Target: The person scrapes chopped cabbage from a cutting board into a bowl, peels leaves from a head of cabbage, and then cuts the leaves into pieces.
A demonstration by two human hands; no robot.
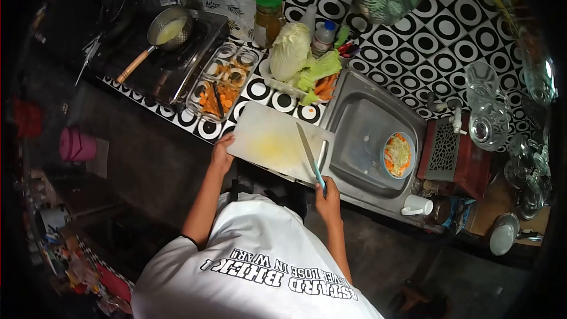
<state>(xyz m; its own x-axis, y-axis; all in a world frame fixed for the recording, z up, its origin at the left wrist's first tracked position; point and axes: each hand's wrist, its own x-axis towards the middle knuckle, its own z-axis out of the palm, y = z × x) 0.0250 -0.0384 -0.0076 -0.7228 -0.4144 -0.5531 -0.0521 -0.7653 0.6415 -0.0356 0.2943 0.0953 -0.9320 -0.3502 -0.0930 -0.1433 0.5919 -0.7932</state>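
**2 hands on a cutting board beside the sink**

Head view: the left hand (222, 152) is gripping the near left corner of a white rectangular plastic cutting board (269, 142), fingers curled around its edge. The right hand (326, 196) is clenching the teal handle of a long steel-bladed knife (310, 156), whose blade is lying across the right part of the board and pointing away from the person.

The board is sitting at the near edge of the bench (413, 53), which is tiled in black and white circles. Its right corner is reaching the left rim of the grey steel sink (360, 121), and a pale yellow smear is showing on its middle.

Inside the sink, 1 blue-rimmed bowl of shredded vegetables (398, 154) is resting at the right. Just beyond the board, a clear tray of orange carrot pieces (221, 85) is standing beside a pale green cabbage (289, 50). Farther left, a small metal pan with a wooden handle (168, 29) is sitting on the stove. A white mug (416, 205) is standing at the sink's near right corner.
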